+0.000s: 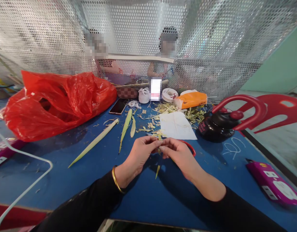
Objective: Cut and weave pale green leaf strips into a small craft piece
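My left hand (141, 154) and my right hand (178, 154) meet over the blue table (143, 206), fingertips pinched around a small piece of pale green plant strip (160, 136). A narrow green tip (157, 171) shows just below the fingers. Behind my right hand lie scissors with red handles (190, 148), partly covered. A white paper sheet (177, 125) is just beyond the hands, with cut scraps (152, 124) beside it. To the left rest a long pale leaf (96, 141) and shorter green leaves (125, 125).
A red plastic bag (63, 100) fills the back left, near a phone (118, 106). White string (143, 95), a ribbon roll (169, 95) and an orange packet (193, 99) line the back. At right are a black kettle (217, 127) and a purple power strip (275, 183).
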{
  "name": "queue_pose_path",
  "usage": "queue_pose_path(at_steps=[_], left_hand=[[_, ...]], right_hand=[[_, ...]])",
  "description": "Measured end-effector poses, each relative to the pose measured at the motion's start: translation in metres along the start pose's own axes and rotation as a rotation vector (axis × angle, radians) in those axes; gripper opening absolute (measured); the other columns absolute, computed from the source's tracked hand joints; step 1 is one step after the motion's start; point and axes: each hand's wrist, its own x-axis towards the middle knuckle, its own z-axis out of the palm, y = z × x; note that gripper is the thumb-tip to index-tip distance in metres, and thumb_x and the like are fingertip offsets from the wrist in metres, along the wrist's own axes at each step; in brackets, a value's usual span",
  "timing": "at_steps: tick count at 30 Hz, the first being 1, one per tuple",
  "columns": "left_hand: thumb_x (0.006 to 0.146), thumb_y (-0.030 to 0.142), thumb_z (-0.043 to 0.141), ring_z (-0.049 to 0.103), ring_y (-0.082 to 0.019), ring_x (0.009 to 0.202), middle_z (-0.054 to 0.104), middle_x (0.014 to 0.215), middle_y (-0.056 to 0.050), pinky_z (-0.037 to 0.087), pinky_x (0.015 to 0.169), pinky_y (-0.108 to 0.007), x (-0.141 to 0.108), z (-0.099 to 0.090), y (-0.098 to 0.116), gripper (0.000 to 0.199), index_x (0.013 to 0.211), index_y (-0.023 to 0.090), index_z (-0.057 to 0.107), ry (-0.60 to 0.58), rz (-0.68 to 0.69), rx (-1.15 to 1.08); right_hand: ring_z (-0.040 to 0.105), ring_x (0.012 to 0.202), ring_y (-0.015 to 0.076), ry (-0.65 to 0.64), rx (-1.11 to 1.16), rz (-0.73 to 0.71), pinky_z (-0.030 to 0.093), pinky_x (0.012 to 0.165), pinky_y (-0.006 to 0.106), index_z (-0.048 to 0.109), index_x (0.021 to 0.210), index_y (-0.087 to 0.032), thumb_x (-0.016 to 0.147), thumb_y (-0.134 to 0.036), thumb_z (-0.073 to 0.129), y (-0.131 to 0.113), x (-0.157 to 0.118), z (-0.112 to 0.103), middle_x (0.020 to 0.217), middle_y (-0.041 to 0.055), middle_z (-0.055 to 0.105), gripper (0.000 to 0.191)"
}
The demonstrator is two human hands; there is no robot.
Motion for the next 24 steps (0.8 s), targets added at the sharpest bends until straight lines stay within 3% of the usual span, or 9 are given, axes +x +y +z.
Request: queue_pose_path(at_steps=[8,16,24], left_hand=[[0.059,0.038,0.082,0.046,-0.007,0.054,0.055,0.059,0.003,0.037,0.056,-0.02,0.0005,0.0006,-0.0002,0.031,0.065,0.012,0.066,-0.018,-0.01,0.018],[0.055,0.041,0.084,0.044,-0.007,0.053,0.056,0.06,0.002,0.035,0.052,-0.021,0.0019,0.0003,-0.0003,0.036,0.065,0.012,0.066,-0.001,-0.005,0.041],[0.06,0.036,0.081,0.048,-0.007,0.054,0.058,0.061,0.003,0.038,0.055,-0.02,0.0012,-0.0005,-0.0008,0.029,0.068,0.013,0.065,0.0,-0.026,0.021]], right_hand=[[0.055,0.061,0.0111,-0.025,-0.043,0.004,0.044,0.059,0.025,0.065,0.08,-0.016,0.07,-0.03,0.072,0.0017,0.001,-0.0013,0.07,0.0005,0.067,0.019],[0.049,0.057,0.0092,0.042,-0.059,0.004,0.039,0.055,0.024,0.064,0.084,-0.017,0.067,-0.028,0.071,0.0009,0.0019,-0.0035,0.073,-0.0007,0.064,0.022],[0.049,0.056,0.011,0.062,-0.153,-0.023,0.038,0.054,0.025,0.065,0.076,-0.018,0.068,-0.033,0.072,-0.0014,-0.0004,-0.0005,0.063,-0.002,0.06,0.018]])
